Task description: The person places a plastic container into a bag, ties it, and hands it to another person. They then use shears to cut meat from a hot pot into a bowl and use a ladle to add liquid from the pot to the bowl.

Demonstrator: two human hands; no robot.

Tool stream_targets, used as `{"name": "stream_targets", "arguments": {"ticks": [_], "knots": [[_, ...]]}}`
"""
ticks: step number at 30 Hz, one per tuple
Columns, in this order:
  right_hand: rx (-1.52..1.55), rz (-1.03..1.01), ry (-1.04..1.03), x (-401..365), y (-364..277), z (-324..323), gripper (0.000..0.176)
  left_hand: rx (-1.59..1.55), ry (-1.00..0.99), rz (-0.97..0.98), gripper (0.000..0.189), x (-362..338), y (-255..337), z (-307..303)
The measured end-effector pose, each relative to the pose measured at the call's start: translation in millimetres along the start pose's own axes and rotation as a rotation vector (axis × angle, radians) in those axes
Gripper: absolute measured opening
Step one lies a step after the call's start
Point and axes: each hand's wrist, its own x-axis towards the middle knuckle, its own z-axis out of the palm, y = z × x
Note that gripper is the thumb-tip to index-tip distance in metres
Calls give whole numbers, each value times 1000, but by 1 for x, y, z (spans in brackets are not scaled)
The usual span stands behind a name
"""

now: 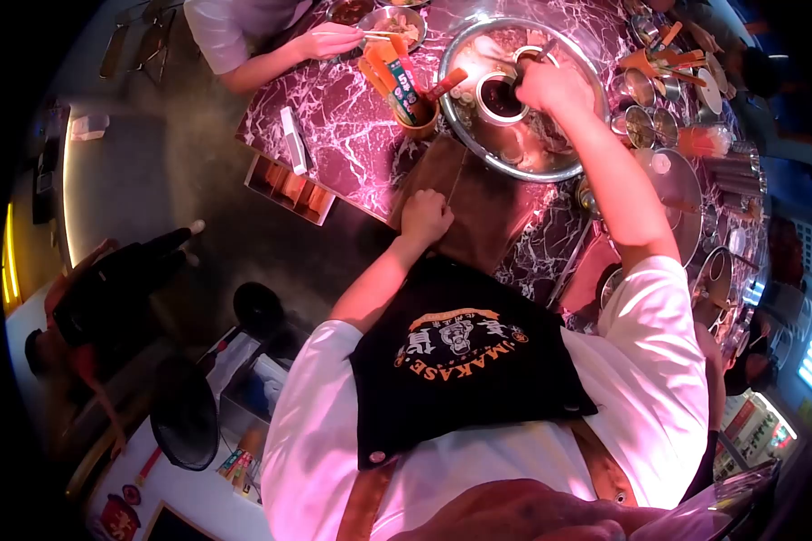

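My right hand is over a large round metal pot, its fingers closed on something I cannot make out, perhaps a dark handle. Just beside those fingers, a white-rimmed bowl of dark liquid sits within the pot. A second white-rimmed bowl is partly covered by my hand. Pale pieces of food and broth surround the bowls. My left hand rests as a loose fist by the table's near edge, at a brown mat, with nothing visible in it.
A cup of orange-handled utensils and packets stands left of the pot. Another person's hand holds chopsticks over a bowl. An open drawer juts from the table. Glasses, plates and stacked cups crowd the right side.
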Motion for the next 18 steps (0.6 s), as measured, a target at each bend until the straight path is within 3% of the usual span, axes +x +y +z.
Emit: {"name": "stream_targets", "arguments": {"ticks": [3,5,9,14,18], "knots": [[-27,-18,-138,-7,-24,17,40,-77,-3,-72,13,-1,1,-3],[-116,-197,-2,-15,-37,37,35,-95,-21,-92,14,0,-1,-5],[-261,-320,-26,7,-39,68,37,-134,-63,-143,15,1,-1,-9],[-21,-144,17,-67,-21,24,40,-230,-124,-216,16,-2,-11,-15],[131,-40,-95,-115,18,49,45,-340,-91,-236,16,-10,-21,-34]]}}
